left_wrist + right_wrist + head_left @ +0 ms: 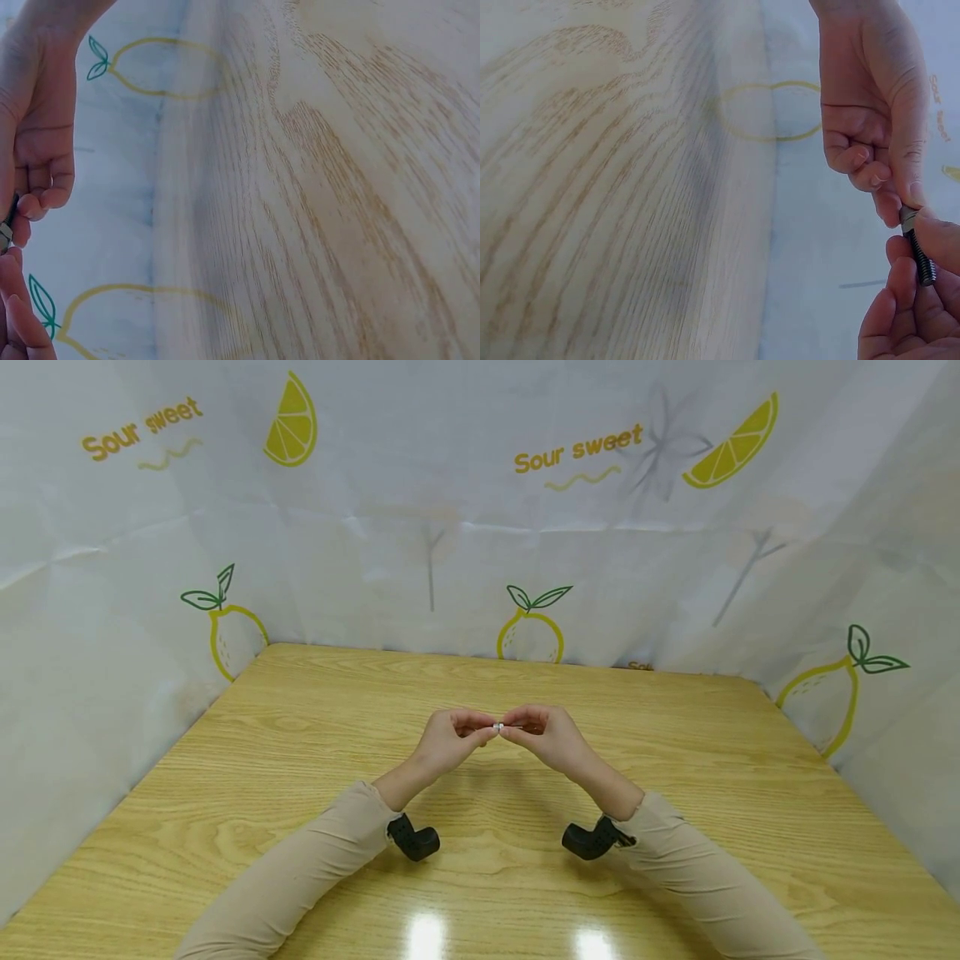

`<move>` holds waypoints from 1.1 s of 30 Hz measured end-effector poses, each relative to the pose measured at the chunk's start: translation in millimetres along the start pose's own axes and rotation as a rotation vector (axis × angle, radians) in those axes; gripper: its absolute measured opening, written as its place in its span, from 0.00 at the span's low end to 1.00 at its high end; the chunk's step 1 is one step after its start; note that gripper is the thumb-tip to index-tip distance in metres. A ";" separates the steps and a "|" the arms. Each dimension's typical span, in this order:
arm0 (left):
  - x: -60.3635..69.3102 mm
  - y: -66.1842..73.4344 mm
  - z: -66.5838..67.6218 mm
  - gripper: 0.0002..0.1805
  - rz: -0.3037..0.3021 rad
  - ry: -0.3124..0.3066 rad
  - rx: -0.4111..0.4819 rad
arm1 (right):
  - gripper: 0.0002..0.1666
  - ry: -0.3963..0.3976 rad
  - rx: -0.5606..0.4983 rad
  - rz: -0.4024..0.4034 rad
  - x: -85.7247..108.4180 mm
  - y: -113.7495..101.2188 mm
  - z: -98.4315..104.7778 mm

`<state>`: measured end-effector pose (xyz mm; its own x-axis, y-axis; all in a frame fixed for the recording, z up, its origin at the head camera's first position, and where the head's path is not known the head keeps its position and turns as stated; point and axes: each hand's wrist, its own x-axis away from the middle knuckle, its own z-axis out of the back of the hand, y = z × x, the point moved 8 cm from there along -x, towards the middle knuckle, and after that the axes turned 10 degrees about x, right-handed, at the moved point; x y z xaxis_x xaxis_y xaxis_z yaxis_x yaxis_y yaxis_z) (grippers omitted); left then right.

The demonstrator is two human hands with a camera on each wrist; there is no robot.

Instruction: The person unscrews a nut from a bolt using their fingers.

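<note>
Above the table, both hands meet fingertip to fingertip around one small piece of hardware. My left hand (447, 742) pinches a silver nut (909, 219) between thumb and finger, at one end of a dark threaded bolt (924, 262). From the other side my right hand (557, 743) holds the bolt, its thumb pressed close to the nut and the threaded shank lying over its fingers. In the left wrist view, the nut (5, 237) shows only at the left edge. Fingertips cover part of the nut, so how far it sits on the thread cannot be told.
A wood-grain table (315, 710) lies under the hands. Behind it hangs a white cloth (375, 577) printed with lemons and lettering, also at both sides. Each wrist carries a black camera mount (414, 839) near the tabletop.
</note>
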<state>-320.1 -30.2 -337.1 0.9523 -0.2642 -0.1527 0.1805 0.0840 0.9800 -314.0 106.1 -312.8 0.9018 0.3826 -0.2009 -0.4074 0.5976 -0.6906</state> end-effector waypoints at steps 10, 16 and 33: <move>0.2 -0.5 -1.1 0.12 0.017 -0.006 -0.002 | 0.14 0.002 -0.013 0.027 -0.5 -0.7 -0.2; 1.1 0.2 0.1 0.12 0.019 0.007 0.001 | 0.14 0.001 -0.044 0.020 -0.3 -3.2 -0.4; 1.3 1.8 2.2 0.13 -0.009 0.013 0.002 | 0.17 -0.039 -0.069 -0.062 -1.7 2.0 -5.0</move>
<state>-319.1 -32.5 -335.3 0.9538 -0.2523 -0.1633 0.1887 0.0795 0.9788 -315.7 103.2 -317.3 0.9180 0.3746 -0.1302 -0.3392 0.5715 -0.7473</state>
